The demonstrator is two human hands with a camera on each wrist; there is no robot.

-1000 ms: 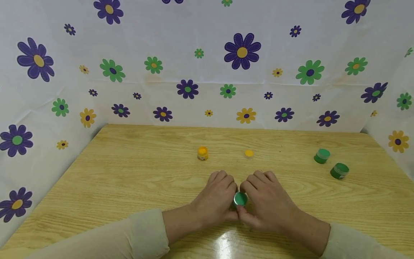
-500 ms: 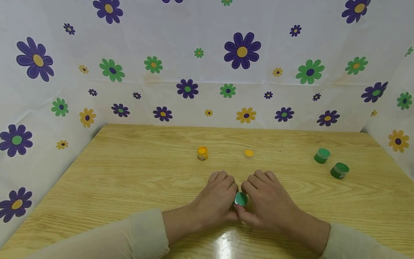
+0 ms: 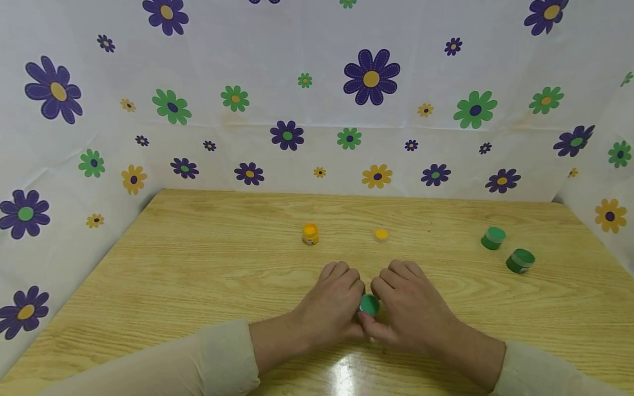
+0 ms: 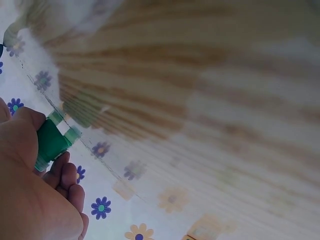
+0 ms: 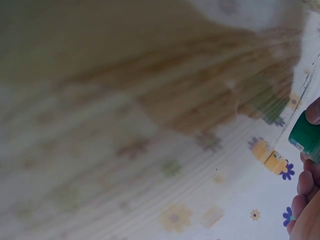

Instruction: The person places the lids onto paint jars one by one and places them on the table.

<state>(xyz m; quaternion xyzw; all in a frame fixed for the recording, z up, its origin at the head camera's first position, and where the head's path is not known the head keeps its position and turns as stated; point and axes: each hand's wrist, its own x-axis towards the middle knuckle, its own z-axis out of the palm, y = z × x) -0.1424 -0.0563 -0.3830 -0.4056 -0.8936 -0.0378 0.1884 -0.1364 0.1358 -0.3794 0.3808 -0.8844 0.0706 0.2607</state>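
Both hands meet near the front middle of the table around a small green paint jar (image 3: 369, 304). My left hand (image 3: 329, 308) grips it from the left with curled fingers. From the right my right hand (image 3: 413, 308) holds the same jar, its thumb at the near side of the lid. In the left wrist view the green jar (image 4: 51, 141) sits between thumb and fingers. The right wrist view has part of the jar (image 5: 304, 132) at its right edge, with fingertips against it. Knuckles cover much of the jar's sides in the head view.
Beyond the hands stands a yellow paint jar (image 3: 310, 235), its top apparently uncovered. A yellow lid (image 3: 381, 235) lies to its right. Two more green jars, a lighter one (image 3: 493, 238) and a darker one (image 3: 520, 261), stand at the right. Flowered cloth (image 3: 307, 159) borders the wooden table (image 3: 208, 242).
The green jar between my hands shifts and tilts very slightly, and the sheen on its lid varies. My right hand's fingers move a little to the right. The other jars stay put.
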